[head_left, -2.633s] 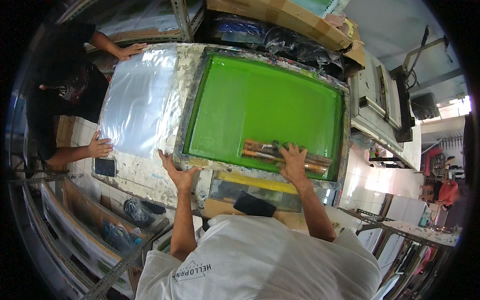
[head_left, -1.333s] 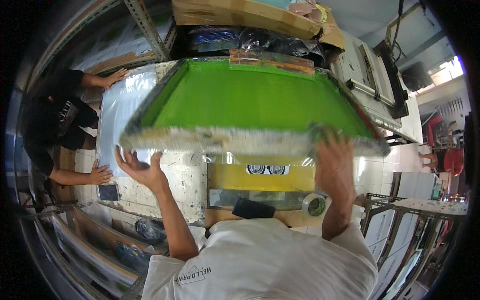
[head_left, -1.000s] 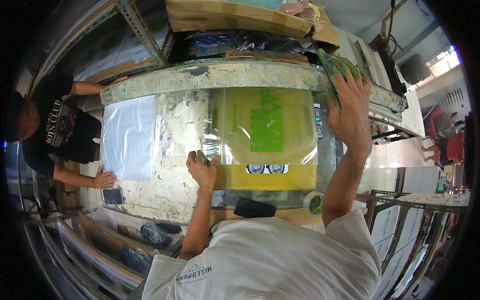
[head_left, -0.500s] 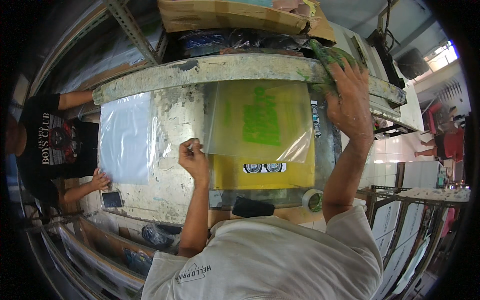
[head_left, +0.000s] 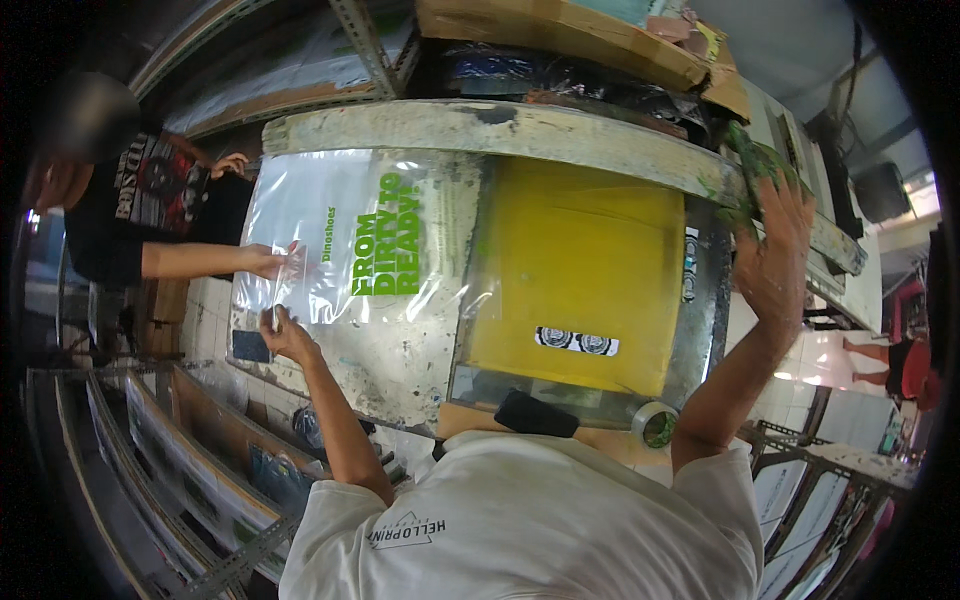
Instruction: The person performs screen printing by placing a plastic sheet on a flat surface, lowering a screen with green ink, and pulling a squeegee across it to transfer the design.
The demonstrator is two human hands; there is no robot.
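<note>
My left hand point(head_left: 284, 336) pinches the near left corner of a clear plastic sheet point(head_left: 330, 235) with green lettering printed on it. The sheet lies across the stained work table point(head_left: 390, 370), left of a yellow printing pad point(head_left: 580, 270). My right hand point(head_left: 772, 262) is raised at the right, its fingers on the green-stained edge of the tilted-up screen frame point(head_left: 520, 125). A co-worker's hand point(head_left: 266, 260) grips the same sheet at its left edge, just above my left hand.
The co-worker in a black shirt point(head_left: 150, 205) stands at the table's left side. A black block point(head_left: 535, 412) and a tape roll point(head_left: 655, 425) sit at the near edge, a dark flat object point(head_left: 250, 347) at the left. Racks of sheets point(head_left: 200, 440) lie below left.
The green screen went from flat to tilted up under my right hand. My left hand drew the printed sheet off the yellow pad to the left, where the co-worker took hold.
</note>
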